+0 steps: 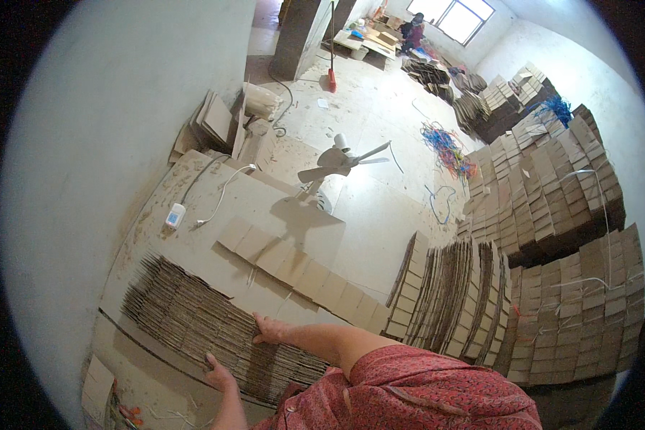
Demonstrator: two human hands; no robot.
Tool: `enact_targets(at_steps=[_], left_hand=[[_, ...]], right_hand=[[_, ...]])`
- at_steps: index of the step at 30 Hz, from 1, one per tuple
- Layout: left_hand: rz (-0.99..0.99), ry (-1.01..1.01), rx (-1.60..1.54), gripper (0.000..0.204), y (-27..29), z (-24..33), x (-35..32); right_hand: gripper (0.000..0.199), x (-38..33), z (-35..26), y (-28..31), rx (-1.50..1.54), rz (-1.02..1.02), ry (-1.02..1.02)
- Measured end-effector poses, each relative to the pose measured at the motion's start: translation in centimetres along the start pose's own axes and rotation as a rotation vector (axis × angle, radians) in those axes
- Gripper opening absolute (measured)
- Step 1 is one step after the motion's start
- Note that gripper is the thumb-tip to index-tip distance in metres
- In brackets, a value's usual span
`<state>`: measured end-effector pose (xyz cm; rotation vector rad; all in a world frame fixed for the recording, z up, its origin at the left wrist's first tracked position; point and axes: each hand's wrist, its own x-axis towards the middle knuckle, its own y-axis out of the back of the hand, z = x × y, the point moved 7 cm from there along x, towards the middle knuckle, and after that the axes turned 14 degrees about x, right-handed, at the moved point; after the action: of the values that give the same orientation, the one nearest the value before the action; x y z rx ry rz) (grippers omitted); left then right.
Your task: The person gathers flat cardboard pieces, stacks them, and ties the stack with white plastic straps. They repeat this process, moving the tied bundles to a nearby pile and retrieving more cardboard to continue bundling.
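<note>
My right hand (pixel 269 331) lies flat, fingers spread, on fanned row of brown corrugated cardboard sheets (pixel 193 319) at bench's near edge; left hand (pixel 218 374) curled over near side. Row's long axis runs left-right; pinching nothing.

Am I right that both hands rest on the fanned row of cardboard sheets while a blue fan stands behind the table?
Not quite: the fan is white, not blue, as the head view shows. Both the left hand and right hand do rest on the fanned row of cardboard sheets.
</note>
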<state>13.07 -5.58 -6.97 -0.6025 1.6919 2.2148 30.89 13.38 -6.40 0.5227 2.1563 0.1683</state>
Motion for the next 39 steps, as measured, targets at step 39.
enact_targets(at_steps=[39], left_hand=[[-0.047, -0.036, -0.019, 0.081, -0.1, 0.2, -0.2]], right_hand=[[0.088, -0.4, -0.3, 0.3, 0.017, 0.018, 0.072]])
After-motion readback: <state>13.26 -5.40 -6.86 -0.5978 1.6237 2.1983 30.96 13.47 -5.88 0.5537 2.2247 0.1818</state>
